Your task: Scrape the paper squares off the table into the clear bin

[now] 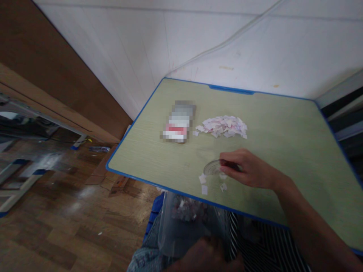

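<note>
My right hand is closed in a pinch on a clear, half-round protractor, its markings faintly visible. The protractor is held low over the green tabletop, near a few loose paper scraps. Farther back lies a pile of small pale pink and white paper scraps. Below the table's front edge, a clear plastic bin rests by the lap with more scraps inside. My left hand, dark and blurred, is curled at the bin's near side and appears to grip it.
A phone-like item, blurred into blocks, lies left of the pile. The tabletop has a blue rim and stands against a white wall with a cable. Wooden floor and metal legs show at left.
</note>
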`<state>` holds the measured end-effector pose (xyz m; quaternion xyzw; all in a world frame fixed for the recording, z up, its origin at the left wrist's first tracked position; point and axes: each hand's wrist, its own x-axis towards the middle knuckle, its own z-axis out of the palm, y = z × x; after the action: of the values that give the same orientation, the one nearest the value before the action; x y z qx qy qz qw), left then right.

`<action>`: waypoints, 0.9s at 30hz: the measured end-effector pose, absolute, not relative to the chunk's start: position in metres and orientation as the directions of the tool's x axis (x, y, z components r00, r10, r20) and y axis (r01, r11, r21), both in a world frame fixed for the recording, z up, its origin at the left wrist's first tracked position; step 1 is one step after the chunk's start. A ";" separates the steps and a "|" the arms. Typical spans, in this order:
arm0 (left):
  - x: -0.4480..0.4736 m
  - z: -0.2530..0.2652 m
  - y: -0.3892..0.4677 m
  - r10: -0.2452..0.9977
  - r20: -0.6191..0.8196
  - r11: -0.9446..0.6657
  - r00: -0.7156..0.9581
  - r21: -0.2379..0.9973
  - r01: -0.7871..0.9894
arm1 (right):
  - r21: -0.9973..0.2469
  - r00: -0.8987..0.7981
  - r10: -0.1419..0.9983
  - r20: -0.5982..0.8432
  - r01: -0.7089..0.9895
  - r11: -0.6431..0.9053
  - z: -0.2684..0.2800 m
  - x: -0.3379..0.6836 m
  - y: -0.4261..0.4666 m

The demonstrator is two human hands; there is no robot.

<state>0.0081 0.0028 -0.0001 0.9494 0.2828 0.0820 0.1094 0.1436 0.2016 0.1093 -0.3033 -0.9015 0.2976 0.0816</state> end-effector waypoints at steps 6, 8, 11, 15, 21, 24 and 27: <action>0.009 0.004 0.005 0.559 0.064 -0.808 0.826 0.264 0.526 | -0.619 -0.839 0.540 -0.070 0.461 0.636 0.109 0.144 0.200; 0.009 0.003 0.005 0.557 0.091 -0.813 0.826 0.262 0.520 | -0.611 -0.839 0.534 -0.102 0.476 0.632 0.109 0.146 0.201; 0.009 0.000 0.004 0.560 0.129 -0.815 0.818 0.265 0.516 | -0.607 -0.797 0.596 -0.099 0.523 0.598 0.111 0.152 0.204; 0.010 -0.004 0.002 0.577 0.192 -0.812 0.794 0.245 0.530 | -0.612 -0.789 0.609 -0.081 0.522 0.594 0.114 0.156 0.206; 0.011 -0.004 0.001 0.594 0.185 -0.799 0.783 0.252 0.546 | -0.583 -0.750 0.656 -0.080 0.569 0.579 0.114 0.157 0.209; 0.010 -0.002 0.002 0.589 0.179 -0.801 0.788 0.254 0.542 | -0.596 -0.751 0.650 -0.115 0.575 0.560 0.117 0.164 0.211; 0.009 -0.001 0.002 0.582 0.164 -0.805 0.797 0.257 0.535 | -0.619 -0.766 0.624 -0.155 0.568 0.542 0.120 0.172 0.213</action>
<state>0.0094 0.0022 -0.0008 0.9426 0.2960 0.1181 0.0994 0.1718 0.2126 0.1203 -0.3397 -0.8772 0.3368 0.0421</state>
